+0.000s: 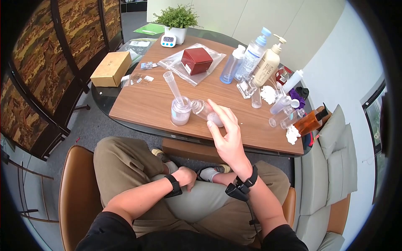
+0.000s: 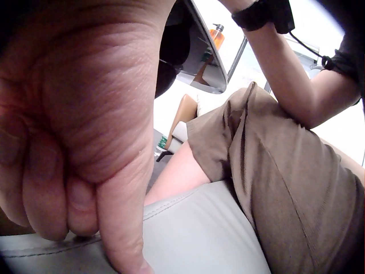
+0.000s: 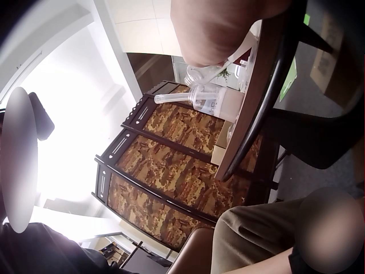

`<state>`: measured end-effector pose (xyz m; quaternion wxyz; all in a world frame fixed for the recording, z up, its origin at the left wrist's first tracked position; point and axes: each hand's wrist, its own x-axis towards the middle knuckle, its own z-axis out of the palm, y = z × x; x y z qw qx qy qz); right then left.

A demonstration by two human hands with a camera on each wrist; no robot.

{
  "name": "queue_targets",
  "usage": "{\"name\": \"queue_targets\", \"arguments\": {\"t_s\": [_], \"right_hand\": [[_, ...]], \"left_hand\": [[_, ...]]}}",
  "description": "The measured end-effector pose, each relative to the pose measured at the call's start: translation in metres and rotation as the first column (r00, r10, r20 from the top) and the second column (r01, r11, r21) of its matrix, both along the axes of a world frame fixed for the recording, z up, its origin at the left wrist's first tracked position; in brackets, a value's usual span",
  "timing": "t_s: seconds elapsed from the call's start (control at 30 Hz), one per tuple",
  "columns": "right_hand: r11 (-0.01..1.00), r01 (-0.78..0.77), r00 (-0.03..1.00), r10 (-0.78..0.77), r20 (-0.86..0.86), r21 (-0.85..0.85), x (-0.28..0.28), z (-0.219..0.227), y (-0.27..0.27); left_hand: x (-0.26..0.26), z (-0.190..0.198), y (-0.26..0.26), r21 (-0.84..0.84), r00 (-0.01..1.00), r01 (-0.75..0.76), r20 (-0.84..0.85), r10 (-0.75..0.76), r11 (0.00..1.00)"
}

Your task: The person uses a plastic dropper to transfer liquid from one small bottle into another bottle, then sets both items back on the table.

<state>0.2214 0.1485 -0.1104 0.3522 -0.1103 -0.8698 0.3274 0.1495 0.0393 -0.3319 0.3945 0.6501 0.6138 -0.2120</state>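
Observation:
My right hand (image 1: 228,136) holds a small clear bottle (image 1: 202,109) between thumb and fingers, tilted with its neck towards a clear jar (image 1: 180,115). The jar stands upright near the table's front edge, with cloudy liquid low inside. A clear tube (image 1: 172,87) leans out of the jar's mouth. In the right wrist view the hand (image 3: 225,28) is above the jar (image 3: 225,104), and the bottle's neck (image 3: 197,74) shows beside it. My left hand (image 1: 185,177) rests low between my legs; in the left wrist view its fingers (image 2: 43,188) are bent against the grey seat.
A red box (image 1: 197,61) lies on a plastic bag, with a timer (image 1: 168,40) and potted plant (image 1: 178,21) behind. Pump bottles (image 1: 268,67), small clear bottles (image 1: 281,112) and an amber bottle (image 1: 308,122) stand or lie right. A cardboard box (image 1: 111,69) is left.

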Motion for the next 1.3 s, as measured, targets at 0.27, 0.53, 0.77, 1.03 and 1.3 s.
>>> {"name": "queue_targets", "arguments": {"t_s": [0.27,0.53,0.77,1.03,1.3], "right_hand": [[1.000,0.004,1.000,-0.004,0.016,-0.003,0.000,0.001,0.000],[1.000,0.005,1.000,-0.005,0.017,-0.009,0.000,0.001,0.000],[1.000,0.003,1.000,-0.003,0.010,-0.001,0.000,0.001,0.000],[1.000,0.008,1.000,-0.008,0.010,0.009,-0.001,0.001,0.000],[1.000,0.009,1.000,-0.010,0.008,0.014,-0.001,0.000,0.000]], "left_hand": [[0.001,0.001,0.002,-0.036,1.000,0.005,-0.012,-0.006,0.999],[0.002,-0.009,0.003,-0.028,1.000,0.007,-0.017,-0.008,1.000],[0.002,-0.009,0.003,-0.030,1.000,0.003,-0.026,-0.003,1.000],[0.003,-0.010,0.003,-0.025,1.000,-0.003,-0.029,0.003,1.000],[0.003,-0.010,0.005,-0.046,1.000,0.001,-0.008,-0.001,0.999]]}}
